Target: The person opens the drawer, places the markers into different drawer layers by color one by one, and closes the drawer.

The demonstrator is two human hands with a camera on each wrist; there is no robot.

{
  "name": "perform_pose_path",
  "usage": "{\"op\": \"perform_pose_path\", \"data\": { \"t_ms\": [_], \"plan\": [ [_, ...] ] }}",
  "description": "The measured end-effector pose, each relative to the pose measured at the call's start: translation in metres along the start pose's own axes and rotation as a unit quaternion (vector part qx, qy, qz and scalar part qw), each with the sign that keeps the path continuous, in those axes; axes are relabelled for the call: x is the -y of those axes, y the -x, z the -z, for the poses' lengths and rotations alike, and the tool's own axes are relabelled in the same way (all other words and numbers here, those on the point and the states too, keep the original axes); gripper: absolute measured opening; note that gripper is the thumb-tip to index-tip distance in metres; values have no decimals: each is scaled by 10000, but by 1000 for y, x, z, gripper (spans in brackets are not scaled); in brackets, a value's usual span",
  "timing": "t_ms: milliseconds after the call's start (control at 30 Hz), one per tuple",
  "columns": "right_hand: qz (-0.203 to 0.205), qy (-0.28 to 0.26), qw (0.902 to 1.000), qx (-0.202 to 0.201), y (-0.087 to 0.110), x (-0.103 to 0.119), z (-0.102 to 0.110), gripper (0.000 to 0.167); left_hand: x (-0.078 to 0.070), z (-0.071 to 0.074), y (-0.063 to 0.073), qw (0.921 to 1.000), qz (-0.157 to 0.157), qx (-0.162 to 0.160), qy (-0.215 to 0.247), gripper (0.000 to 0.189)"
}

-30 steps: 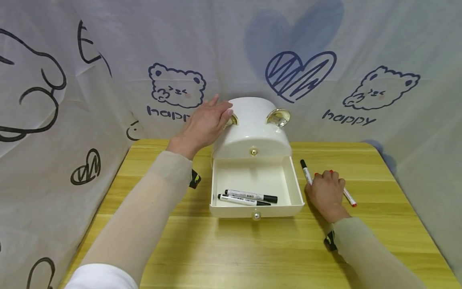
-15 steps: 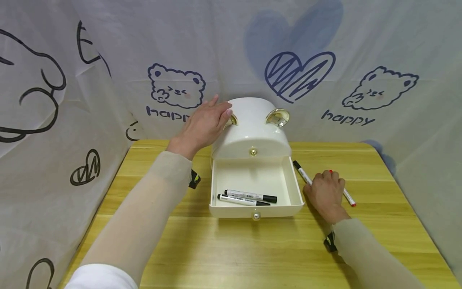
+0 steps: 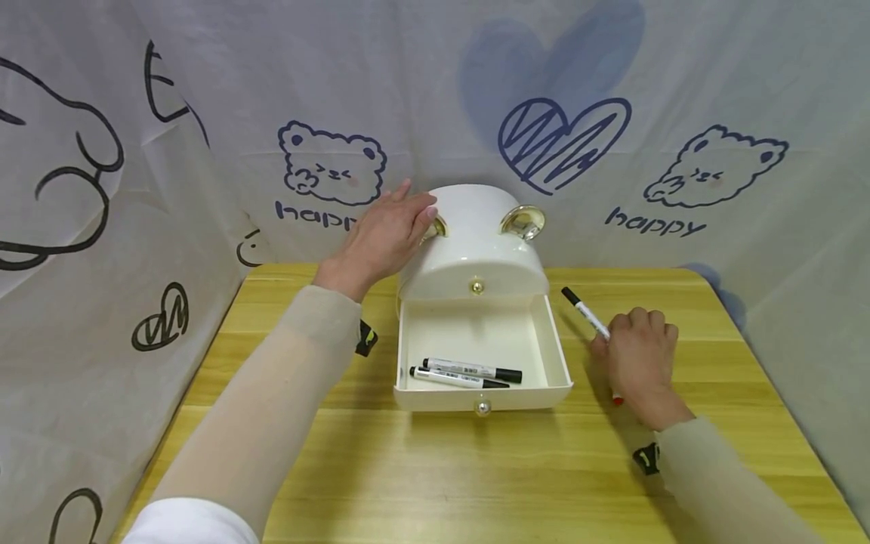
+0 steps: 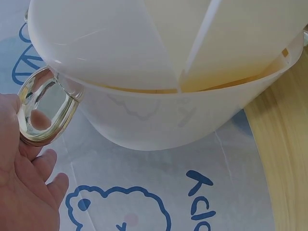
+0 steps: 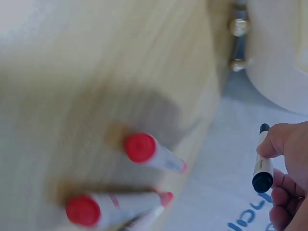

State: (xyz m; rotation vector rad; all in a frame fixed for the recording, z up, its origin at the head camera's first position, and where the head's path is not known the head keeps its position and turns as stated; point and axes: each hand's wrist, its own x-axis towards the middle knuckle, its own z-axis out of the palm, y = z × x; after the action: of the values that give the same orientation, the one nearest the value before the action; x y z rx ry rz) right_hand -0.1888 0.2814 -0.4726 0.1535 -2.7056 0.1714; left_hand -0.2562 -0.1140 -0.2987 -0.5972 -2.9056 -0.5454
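A white drawer box (image 3: pixel 485 227) with gold ears stands at the table's back, its lower drawer (image 3: pixel 401 340) pulled out. Two black-capped markers (image 3: pixel 469 369) lie in that drawer. My left hand (image 3: pixel 384 234) holds the box's left gold ear (image 4: pixel 50 108), its thumb in front and fingers reaching behind. My right hand (image 3: pixel 639 355) pinches a white marker with black ends (image 5: pixel 263 166) between thumb and fingers, right of the drawer. Below that hand, red-capped markers (image 5: pixel 140 147) appear on the table in the right wrist view; in the head view the hand mostly hides them.
The wooden table (image 3: pixel 442 468) meets a white cloth backdrop (image 3: pixel 435 98) with bear and heart drawings. A second cloth side (image 3: pixel 88 264) stands on the left. The upper drawer has a gold knob (image 3: pixel 478 287) and is closed.
My right hand has moved right and lifted slightly, carrying the black-ended marker. A red cap now shows at the hand's left side; the red marker to its right became hidden. The left hand stays put.
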Motion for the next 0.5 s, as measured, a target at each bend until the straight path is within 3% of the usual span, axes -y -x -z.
{"op": "perform_pose_path", "data": {
  "t_ms": [300,500],
  "plan": [
    [283,-269,9970,-668,1,-2,35,31,0,0,0,10000,-9,1,-20,54],
    [690,-368,9873,-1385,-1,0,58,27,0,0,-1,10000,-10,13,-46,54]
  ]
}}
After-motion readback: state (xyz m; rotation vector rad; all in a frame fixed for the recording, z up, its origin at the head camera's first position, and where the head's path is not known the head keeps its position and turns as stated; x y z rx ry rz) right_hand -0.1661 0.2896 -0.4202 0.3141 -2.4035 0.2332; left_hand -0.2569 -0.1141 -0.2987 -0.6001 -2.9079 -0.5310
